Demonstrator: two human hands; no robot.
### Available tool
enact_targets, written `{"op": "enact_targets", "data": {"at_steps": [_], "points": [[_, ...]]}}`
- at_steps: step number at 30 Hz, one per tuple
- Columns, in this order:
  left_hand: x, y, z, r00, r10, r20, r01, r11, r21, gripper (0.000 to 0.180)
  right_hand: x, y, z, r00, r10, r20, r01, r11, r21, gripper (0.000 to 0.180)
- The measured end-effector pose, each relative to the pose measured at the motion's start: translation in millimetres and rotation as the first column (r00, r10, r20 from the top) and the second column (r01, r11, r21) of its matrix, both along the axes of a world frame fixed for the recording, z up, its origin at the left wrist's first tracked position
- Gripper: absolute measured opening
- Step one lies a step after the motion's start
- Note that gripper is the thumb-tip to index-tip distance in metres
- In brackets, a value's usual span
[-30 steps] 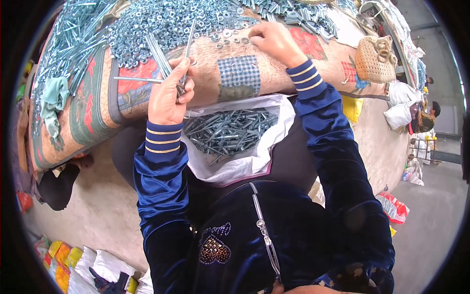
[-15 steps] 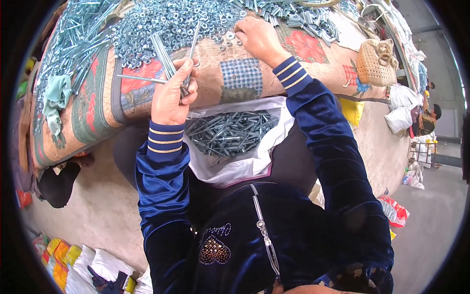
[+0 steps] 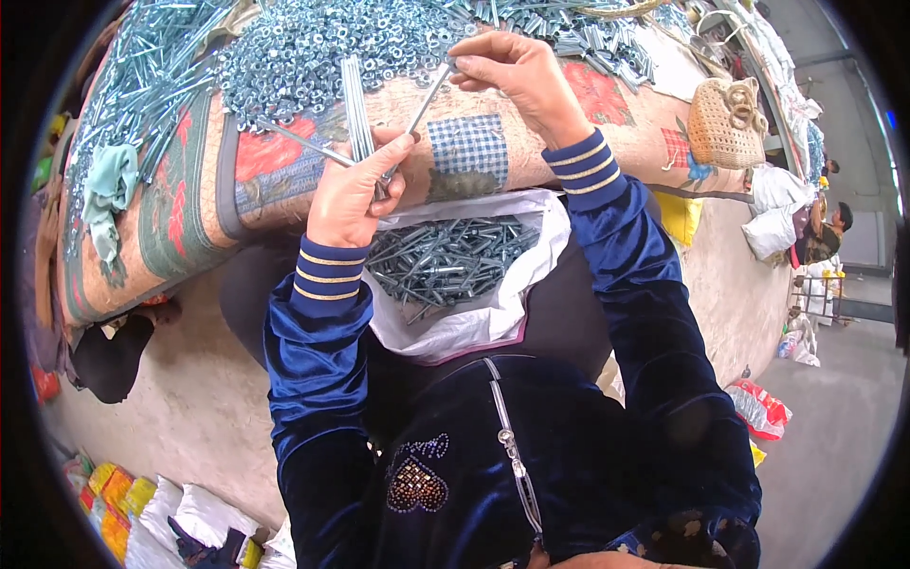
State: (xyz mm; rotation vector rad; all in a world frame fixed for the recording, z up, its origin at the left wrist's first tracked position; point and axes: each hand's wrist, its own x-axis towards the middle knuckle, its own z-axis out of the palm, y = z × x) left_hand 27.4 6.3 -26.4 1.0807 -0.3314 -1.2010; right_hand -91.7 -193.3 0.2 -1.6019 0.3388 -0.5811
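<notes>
Centrally, the left hand (image 3: 353,194) grips a bundle of long bolts (image 3: 356,119); the right hand (image 3: 517,76) pinches one bolt's tip (image 3: 445,71) at upper centre.

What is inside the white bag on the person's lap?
The white bag holds a heap of long silvery bolts, lying crisscross. The left hand covers the heap's upper left edge, and the bag's bottom is hidden beneath the bolts.

A white plastic bag (image 3: 474,318) of bolts sits open at centre frame. Lower left, a row of small packets (image 3: 109,488) — yellow, orange, white. At the right edge, white sacks (image 3: 773,213) — and lower, a red-and-white bag (image 3: 758,410).
</notes>
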Motion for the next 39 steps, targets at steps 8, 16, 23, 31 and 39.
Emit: {"op": "enact_targets", "data": {"at_steps": [8, 16, 23, 31, 39], "points": [[0, -2, -4, 0.990, -0.099, -0.102, 0.091, 0.993, -0.080, 0.016, 2, 25, 3, 0.989, -0.150, -0.004, 0.137, 0.917, -0.375, 0.021], [11, 1, -4, 0.956, 0.245, -0.165, -0.275, 0.942, -0.195, 0.018, 30, 17, -18, 0.944, -0.302, 0.131, 0.285, 0.550, -0.785, 0.018], [25, 6, -1, 0.895, 0.415, -0.161, -0.444, 0.863, -0.242, 0.020, 86, 39, -42, 0.936, -0.353, 0.014, 0.121, 0.285, -0.951, 0.015], [27, 8, -4, 0.919, 0.334, -0.210, -0.375, 0.906, -0.198, 0.018, 78, 25, -40, 0.975, -0.218, -0.034, 0.051, 0.373, -0.926, 0.013], [21, 7, 2, 0.964, 0.226, -0.140, -0.245, 0.960, -0.133, 0.016, 60, 5, -17, 0.986, -0.112, -0.123, 0.071, 0.953, -0.296, 0.017]]}}
